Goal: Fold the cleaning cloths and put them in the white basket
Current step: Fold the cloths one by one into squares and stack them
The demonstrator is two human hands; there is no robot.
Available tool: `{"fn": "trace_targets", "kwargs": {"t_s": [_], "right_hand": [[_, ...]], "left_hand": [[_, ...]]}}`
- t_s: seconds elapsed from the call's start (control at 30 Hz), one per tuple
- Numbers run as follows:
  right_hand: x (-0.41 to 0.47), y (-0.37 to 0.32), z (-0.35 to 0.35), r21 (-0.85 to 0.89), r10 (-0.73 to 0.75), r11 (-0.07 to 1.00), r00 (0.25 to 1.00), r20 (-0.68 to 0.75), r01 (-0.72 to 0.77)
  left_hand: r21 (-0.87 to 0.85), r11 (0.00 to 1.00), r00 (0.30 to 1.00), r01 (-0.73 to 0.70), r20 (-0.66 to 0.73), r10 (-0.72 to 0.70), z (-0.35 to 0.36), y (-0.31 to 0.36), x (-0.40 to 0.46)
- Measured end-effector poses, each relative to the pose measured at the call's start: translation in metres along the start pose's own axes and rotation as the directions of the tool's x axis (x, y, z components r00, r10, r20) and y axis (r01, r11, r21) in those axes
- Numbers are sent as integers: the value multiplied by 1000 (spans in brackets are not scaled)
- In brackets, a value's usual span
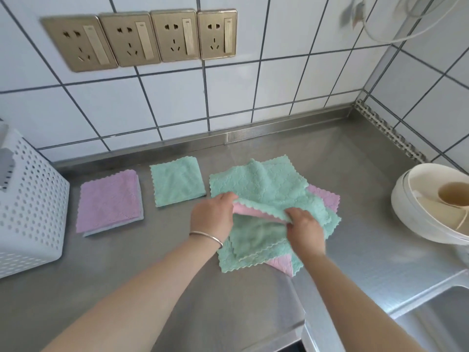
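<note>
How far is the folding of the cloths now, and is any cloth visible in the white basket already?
Done: a folded purple cloth and a folded green cloth lie on the counter. In hand: the left hand and right hand grip a green cloth on the unfolded pile. Left: the pile, then moving everything; no cloth shows in the white basket.

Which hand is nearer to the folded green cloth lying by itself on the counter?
The left hand is nearer, just in front and right of the folded green cloth. The right hand is farther right, gripping the green cloth on the unfolded pile.
</note>
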State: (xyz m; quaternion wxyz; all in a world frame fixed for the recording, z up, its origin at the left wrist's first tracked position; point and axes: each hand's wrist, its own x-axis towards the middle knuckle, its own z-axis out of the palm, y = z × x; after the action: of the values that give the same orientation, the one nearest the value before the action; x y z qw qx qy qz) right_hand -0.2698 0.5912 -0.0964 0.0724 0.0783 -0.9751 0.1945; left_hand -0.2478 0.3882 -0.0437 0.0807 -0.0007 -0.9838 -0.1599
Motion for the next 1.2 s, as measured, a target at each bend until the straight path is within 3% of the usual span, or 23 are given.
{"fn": "trace_targets", "kwargs": {"t_s": [0.1,0.2,0.37,0.57,0.7,0.83,0.93,1.0,1.03,1.1,1.2], "right_hand": [[25,14,-39,-58,98,993,993,-61,-102],[46,14,-80,-36,78,996,988,-130,-83],[77,-41,-144,358,91,934,971,-222,-6],[85,-113,-144,315,-54,945,992,-111,86],[82,-165,-136,409,-80,910,997,5,70],[67,-210,-138,485,-204,862,977,64,148],[52,-219,-141,543,-338,828,898,280,142],[40,-214,-138,532,-393,839,803,449,114],[33,-211,-133,509,-412,854,738,535,108],[18,-200,-116,470,-404,881,620,673,63],[-11,-181,-79,356,-314,935,470,825,1]], "left_hand": [[-113,987,991,116,-53,-122,-33,0,21],[-162,978,978,134,-139,-157,-64,-4,35],[-342,929,927,142,-283,-246,-123,-39,37],[-318,921,897,225,-302,-324,-175,-104,11],[-361,895,872,261,-309,-379,-207,-143,-13],[-443,871,869,212,-322,-375,-237,-180,-51],[-609,774,920,175,-178,-349,-247,-189,-93],[-758,630,954,173,-31,-298,-244,-193,-123],[-767,609,963,202,44,-265,-238,-198,-140],[-658,695,957,290,181,-228,-220,-212,-170],[-497,759,888,421,395,-234,-180,-234,-206]]}}
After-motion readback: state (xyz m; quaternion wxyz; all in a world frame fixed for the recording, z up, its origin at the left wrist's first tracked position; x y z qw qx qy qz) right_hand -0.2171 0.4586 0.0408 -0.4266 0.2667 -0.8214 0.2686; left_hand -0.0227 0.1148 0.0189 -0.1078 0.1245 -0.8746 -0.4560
